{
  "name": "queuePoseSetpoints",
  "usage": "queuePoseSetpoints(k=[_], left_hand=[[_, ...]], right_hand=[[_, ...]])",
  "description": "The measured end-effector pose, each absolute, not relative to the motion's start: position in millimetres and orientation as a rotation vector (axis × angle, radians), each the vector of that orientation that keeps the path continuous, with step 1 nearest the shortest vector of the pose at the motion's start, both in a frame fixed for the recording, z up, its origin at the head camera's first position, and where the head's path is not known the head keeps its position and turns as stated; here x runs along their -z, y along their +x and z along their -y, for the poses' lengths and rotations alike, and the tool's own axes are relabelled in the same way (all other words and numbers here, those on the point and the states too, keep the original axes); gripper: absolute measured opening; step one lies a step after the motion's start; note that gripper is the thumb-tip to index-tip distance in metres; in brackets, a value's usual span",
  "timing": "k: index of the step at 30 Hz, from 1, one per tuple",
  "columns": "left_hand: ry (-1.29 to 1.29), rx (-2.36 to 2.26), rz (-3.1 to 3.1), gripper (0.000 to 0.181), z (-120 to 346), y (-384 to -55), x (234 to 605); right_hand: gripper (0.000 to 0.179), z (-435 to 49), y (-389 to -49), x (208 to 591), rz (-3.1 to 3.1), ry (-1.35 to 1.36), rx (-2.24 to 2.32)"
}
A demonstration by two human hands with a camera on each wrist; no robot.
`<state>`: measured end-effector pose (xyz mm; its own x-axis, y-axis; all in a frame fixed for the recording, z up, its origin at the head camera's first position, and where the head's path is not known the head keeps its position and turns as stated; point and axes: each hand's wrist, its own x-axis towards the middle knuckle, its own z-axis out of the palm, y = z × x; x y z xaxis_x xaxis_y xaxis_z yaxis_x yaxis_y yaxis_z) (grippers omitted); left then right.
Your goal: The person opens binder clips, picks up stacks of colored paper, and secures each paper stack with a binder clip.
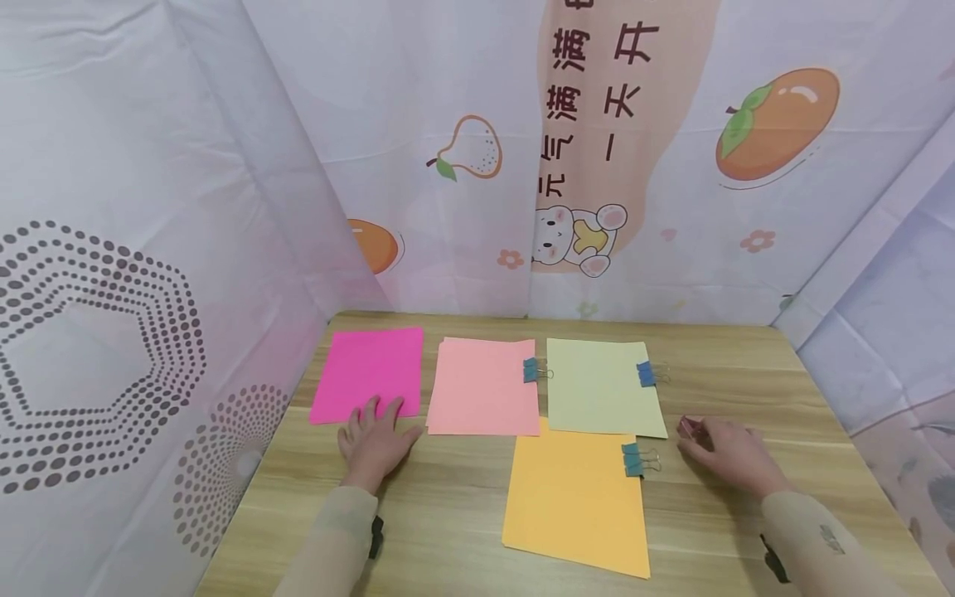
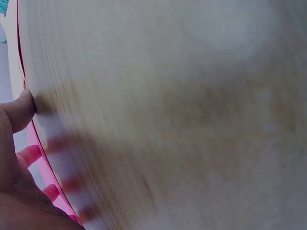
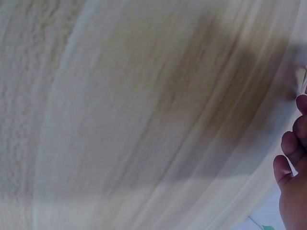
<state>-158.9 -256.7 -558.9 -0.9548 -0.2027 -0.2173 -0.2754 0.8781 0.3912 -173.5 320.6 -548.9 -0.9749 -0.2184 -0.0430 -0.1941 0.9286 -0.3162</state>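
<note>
My left hand (image 1: 373, 448) lies with fingers spread, its fingertips on the near edge of a bright magenta paper stack (image 1: 369, 373). Beside the thumb is a salmon-pink paper stack (image 1: 481, 390) with a teal binder clip (image 1: 530, 370) on its right edge. At the right, my right hand (image 1: 731, 452) pinches a small reddish binder clip (image 1: 686, 425), mostly hidden by the fingers. Left of that hand lies a pale yellow-green paper stack (image 1: 600, 385) bearing a blue binder clip (image 1: 646, 374). An orange-yellow paper stack (image 1: 578, 502) with a teal clip (image 1: 632, 460) lies nearer me, meeting its lower edge.
The papers lie on a wood-grain table (image 1: 448, 514). A printed fabric curtain (image 1: 418, 75) hangs right behind the table's far edge, and more fabric (image 1: 89, 166) closes off the left and right sides.
</note>
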Motion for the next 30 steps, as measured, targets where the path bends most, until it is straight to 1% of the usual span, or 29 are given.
queuePoseSetpoints(k=[4,16,30], left_hand=[[-0.366,-0.636,-2.879,0.077,256.7,-159.1,560.0],[-0.359,-0.633,-2.883,0.077,255.5,-159.3,560.1],[-0.33,-0.555,-2.903,0.077,258.3,-157.8,557.2]], right_hand=[[0.041,-319.1,-172.9,549.3,-3.007,-0.334,0.473],[0.044,-317.4,-168.6,546.6,-3.03,-0.352,0.417],[0.036,-315.2,-165.8,539.0,-3.075,-0.466,0.401]])
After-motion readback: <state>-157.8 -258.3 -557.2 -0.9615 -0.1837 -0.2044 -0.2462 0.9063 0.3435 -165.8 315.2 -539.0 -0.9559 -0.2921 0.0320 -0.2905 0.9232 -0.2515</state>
